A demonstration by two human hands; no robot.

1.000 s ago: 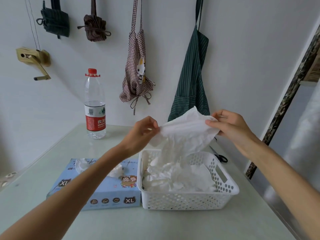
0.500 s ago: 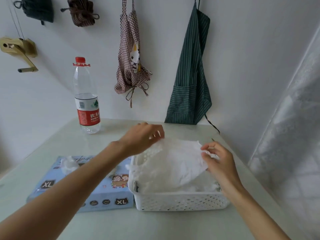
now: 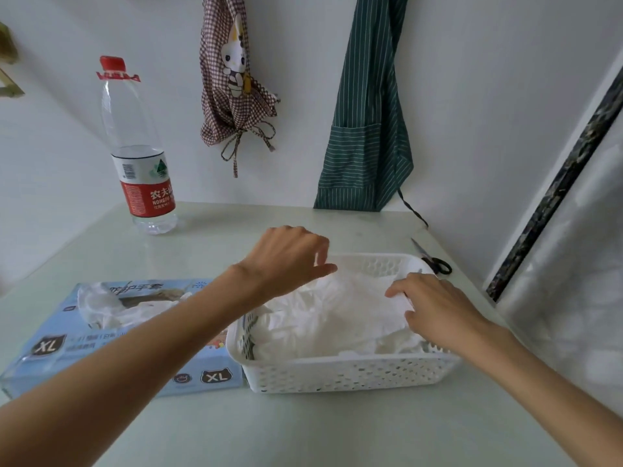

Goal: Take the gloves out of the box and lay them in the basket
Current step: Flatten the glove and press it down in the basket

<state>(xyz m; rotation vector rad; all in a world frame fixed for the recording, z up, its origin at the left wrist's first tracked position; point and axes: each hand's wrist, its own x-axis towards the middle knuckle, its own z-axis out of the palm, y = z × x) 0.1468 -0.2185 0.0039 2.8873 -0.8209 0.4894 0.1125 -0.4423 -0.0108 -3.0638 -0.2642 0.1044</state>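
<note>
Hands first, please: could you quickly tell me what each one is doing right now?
Left hand: open, fingers loosely curled above the basket, holding nothing.
Right hand: open, fingers resting on the top glove.

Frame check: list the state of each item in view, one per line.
glove box: top open, gloves poking out
basket: holds a heap of gloves
top glove: lying flat
left hand: above basket, empty
right hand: on top glove
water bottle: upright, capped
scissors: closed

Water bottle (image 3: 140, 153) standing far past the left hand. Scissors (image 3: 433, 259) just behind the right hand. Checked apron (image 3: 232, 82), striped green apron (image 3: 367, 129) hanging above.
</note>
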